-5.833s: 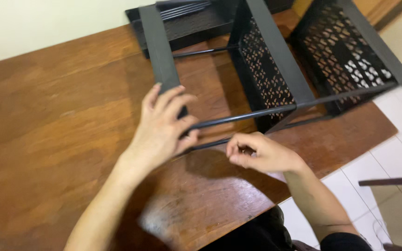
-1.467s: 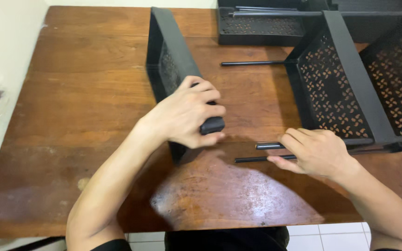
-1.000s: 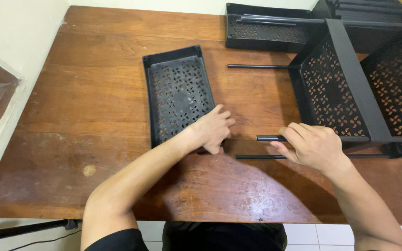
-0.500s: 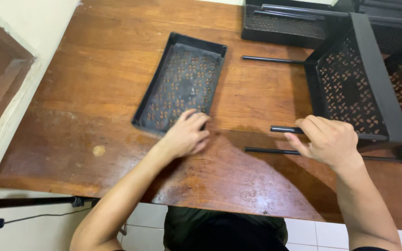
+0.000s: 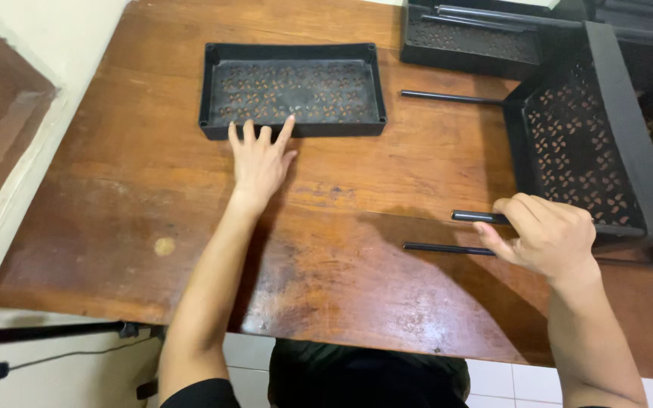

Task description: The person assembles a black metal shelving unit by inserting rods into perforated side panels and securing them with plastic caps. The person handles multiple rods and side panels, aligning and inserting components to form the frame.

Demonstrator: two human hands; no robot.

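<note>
The wooden table carries all. At two o'clock the perforated rack runs off frame. At twelve the black tray lies long axis left-right, my spread left hand touching its near wall. My right hand clamps a rod pointing nine o'clock, its far end hidden.

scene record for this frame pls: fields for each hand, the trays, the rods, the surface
left hand: flat on table, fingertips at near wall of flat tray
right hand: closed around a black rod
flat tray: black, perforated, open side up
upright tray: on its side, rods attached
loose rod: lies near right hand
far tray: at table's back edge
table: worn brown wood
</note>
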